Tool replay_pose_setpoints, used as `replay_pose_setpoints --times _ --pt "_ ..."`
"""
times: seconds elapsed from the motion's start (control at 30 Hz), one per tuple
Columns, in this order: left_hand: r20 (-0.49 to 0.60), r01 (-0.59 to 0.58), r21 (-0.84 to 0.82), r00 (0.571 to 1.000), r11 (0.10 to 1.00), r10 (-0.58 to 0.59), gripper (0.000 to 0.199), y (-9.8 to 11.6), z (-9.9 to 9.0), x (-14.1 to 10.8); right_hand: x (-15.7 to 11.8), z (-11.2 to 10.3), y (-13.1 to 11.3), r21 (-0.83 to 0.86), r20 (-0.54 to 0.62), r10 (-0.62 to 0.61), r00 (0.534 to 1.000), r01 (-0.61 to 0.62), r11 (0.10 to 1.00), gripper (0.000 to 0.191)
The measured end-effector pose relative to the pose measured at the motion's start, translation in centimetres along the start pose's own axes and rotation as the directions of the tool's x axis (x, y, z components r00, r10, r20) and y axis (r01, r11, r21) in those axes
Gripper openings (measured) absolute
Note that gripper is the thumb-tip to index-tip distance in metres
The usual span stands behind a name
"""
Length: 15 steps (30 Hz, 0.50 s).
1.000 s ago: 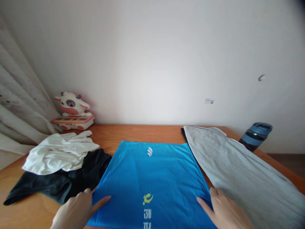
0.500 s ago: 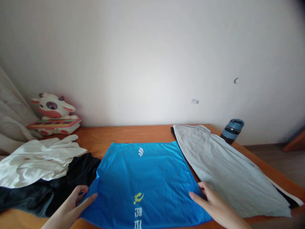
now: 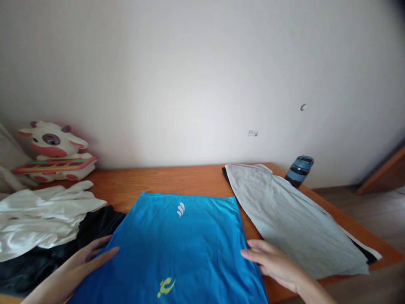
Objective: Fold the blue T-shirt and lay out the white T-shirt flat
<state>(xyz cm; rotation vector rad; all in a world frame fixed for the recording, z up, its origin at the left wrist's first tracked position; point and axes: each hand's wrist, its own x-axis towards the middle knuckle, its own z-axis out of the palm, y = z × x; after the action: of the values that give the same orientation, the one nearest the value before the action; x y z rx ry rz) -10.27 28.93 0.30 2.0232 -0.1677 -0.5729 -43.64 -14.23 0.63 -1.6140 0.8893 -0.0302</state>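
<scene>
- My left hand [image 3: 79, 264] is partly open at the left edge of the blue shirt [image 3: 190, 249], thumb over the fabric and fingers curved at the border; I can't tell whether it grips.
- My right hand [image 3: 275, 261] is partly open too, thumb at the right edge and fingers loosely bent beside it; whether they pinch the cloth, I can't tell.
- The shirt lies in front of me on the wooden table [image 3: 152, 178], between the dark cloth [image 3: 99, 223] and the grey garment [image 3: 284, 219]. Its far edge sits farther from the wall [image 3: 190, 84] than a moment ago.
- The yellow print [image 3: 166, 288] is now lower in my view, and the white lettering below it has gone out of sight (the small white emblem [image 3: 180, 209] still shows near the far edge).
- My view has turned slightly right, showing more floor [image 3: 351, 207].
- The white cloth [image 3: 44, 219] still lies on the dark one, near the cow toy [image 3: 53, 143]; the blue bottle [image 3: 299, 171] is beyond the grey garment.
</scene>
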Motion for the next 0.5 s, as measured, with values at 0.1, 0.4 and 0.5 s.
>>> replay_pose_setpoints --times 0.1,0.4,0.5 --pt "0.052 0.109 -0.129 0.993 0.986 -0.103 0.066 3.9 1.2 0.6 2.7 0.4 -1.7 0.096 -0.048 0.059 0.997 -0.054 0.994 0.053" --pt "0.409 0.272 -0.165 0.893 0.948 -0.185 0.058 10.2 5.9 7.2 9.7 1.9 -6.3 0.272 0.071 -0.017 0.997 -0.003 0.962 0.026" --pt "0.377 0.205 -0.055 0.910 0.977 -0.169 0.062 10.4 7.2 9.2 10.9 2.4 -6.7 0.198 0.037 0.001 0.999 -0.008 0.980 0.023"
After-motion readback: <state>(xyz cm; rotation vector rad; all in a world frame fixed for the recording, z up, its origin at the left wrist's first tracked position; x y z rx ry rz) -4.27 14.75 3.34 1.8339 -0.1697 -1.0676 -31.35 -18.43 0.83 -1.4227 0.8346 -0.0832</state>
